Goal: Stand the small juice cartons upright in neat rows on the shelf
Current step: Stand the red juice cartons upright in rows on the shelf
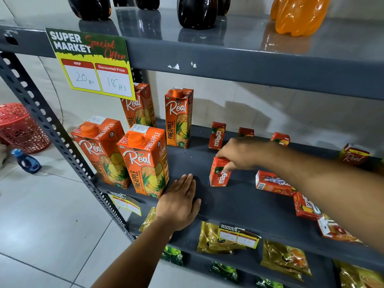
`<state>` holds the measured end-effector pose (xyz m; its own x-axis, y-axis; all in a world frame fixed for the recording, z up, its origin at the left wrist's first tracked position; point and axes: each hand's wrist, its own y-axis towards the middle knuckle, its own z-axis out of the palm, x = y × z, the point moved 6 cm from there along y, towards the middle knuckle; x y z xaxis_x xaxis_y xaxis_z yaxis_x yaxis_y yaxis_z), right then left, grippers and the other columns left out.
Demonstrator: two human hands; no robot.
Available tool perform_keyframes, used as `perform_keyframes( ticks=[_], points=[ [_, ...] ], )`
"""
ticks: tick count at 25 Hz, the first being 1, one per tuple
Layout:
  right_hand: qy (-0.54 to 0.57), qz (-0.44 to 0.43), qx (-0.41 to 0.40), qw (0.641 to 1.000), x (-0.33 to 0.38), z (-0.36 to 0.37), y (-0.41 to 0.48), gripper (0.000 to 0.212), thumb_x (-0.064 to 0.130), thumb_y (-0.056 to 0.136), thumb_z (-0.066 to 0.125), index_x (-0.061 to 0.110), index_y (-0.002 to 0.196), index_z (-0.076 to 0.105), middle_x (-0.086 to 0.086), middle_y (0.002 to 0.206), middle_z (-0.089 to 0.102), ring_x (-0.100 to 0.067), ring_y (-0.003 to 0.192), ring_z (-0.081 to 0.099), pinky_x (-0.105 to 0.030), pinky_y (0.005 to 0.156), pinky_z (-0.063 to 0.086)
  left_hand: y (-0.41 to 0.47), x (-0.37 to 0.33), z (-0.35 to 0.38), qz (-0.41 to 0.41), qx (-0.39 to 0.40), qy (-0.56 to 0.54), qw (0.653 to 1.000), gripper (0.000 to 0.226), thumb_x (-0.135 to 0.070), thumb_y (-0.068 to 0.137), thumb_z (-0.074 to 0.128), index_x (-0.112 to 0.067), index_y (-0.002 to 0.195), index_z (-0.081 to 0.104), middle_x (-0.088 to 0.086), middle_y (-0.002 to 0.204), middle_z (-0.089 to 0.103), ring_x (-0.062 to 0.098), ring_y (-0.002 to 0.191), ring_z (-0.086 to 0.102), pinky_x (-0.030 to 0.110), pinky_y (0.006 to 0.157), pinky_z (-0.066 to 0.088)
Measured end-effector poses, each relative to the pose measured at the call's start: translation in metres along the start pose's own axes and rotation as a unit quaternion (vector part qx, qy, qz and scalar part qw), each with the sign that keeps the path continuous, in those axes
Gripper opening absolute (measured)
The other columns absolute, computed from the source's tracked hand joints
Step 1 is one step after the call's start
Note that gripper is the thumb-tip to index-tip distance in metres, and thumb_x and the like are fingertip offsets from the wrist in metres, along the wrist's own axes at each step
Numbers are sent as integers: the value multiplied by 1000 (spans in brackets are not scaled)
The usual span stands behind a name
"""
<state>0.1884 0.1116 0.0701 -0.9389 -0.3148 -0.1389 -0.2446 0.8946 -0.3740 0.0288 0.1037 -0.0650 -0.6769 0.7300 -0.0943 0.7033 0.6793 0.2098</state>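
Note:
My right hand [242,154] grips the top of a small red Maaza carton [218,175] that stands nearly upright on the grey middle shelf [239,202]. My left hand [179,201] lies flat and open on the shelf's front edge, left of that carton. Three small cartons stand upright along the back: one Maaza [216,135], a second [245,132] and a third [280,138] partly behind my hand. Several small cartons lie on their sides at the right [272,182], [305,206], [332,227]. A small Real carton [354,155] stands at the far right.
Tall orange Real pineapple cartons [143,161] fill the shelf's left part. Above is a shelf with dark and orange bottles [299,15] and a price sign [91,63]. Gold snack packets [220,238] sit on the shelf below. A red basket [18,127] and a blue bottle [27,161] are on the floor.

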Motion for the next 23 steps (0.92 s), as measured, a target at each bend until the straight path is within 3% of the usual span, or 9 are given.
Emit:
perform_keyframes(
  ticks=[4,10,11,13,14,16,18,20,23],
  points=[
    [40,43,5,998,-17,13,-14,38,54,90,57,17,96,61,-2,85,66,-19,73,63,-41,73,57,1,-10,0,15,3,1,1000,62,-43,96,32,0,140,38,18,150,35,30,139,31,42,114,19],
    [20,82,-3,996,-16,12,-9,50,63,88,52,14,83,59,-5,75,64,-19,64,61,-34,59,52,0,-3,-1,8,2,4,1000,63,-43,96,28,0,142,35,17,152,32,29,140,28,40,115,17],
    [42,85,2,995,-17,13,-9,51,66,86,52,15,87,60,-5,80,66,-19,67,62,-36,63,54,0,-3,-1,9,3,3,1000,63,-43,96,28,-1,142,35,17,152,31,29,141,27,40,115,17],
    [113,87,12,990,-26,13,-11,66,70,82,54,14,118,58,-8,106,69,-21,90,65,-38,81,55,0,-3,0,8,4,5,1000,64,-44,96,26,-1,143,32,16,153,29,28,142,25,39,116,15],
    [151,88,9,985,-34,12,-13,76,67,81,57,14,134,50,-8,123,64,-23,104,63,-37,91,52,0,-3,0,7,4,6,1000,64,-44,96,25,-2,144,31,16,154,28,27,142,24,39,116,14],
    [184,99,28,977,-56,22,-20,82,52,79,71,13,144,39,-9,138,55,-23,115,58,-36,98,48,0,-3,1,6,7,9,1000,65,-45,96,22,-3,145,29,15,155,25,26,143,21,38,117,12],
    [140,158,110,971,-79,52,-33,86,35,73,82,12,143,39,-9,134,57,-23,109,60,-36,94,51,0,-2,2,5,9,13,1000,66,-47,96,19,-4,146,26,14,156,23,25,144,18,37,117,10],
    [59,223,189,955,-99,89,-52,83,34,66,87,14,136,46,-6,126,59,-23,104,61,-35,89,53,0,-2,2,5,8,13,1000,67,-47,96,18,-4,146,26,13,156,23,25,144,18,37,117,11],
    [51,258,183,947,-117,122,-70,72,42,63,86,21,123,53,-1,111,61,-17,92,61,-32,82,54,1,-2,1,7,6,6,1000,66,-46,96,22,-3,144,29,15,155,26,27,143,21,38,116,13]
  ],
)
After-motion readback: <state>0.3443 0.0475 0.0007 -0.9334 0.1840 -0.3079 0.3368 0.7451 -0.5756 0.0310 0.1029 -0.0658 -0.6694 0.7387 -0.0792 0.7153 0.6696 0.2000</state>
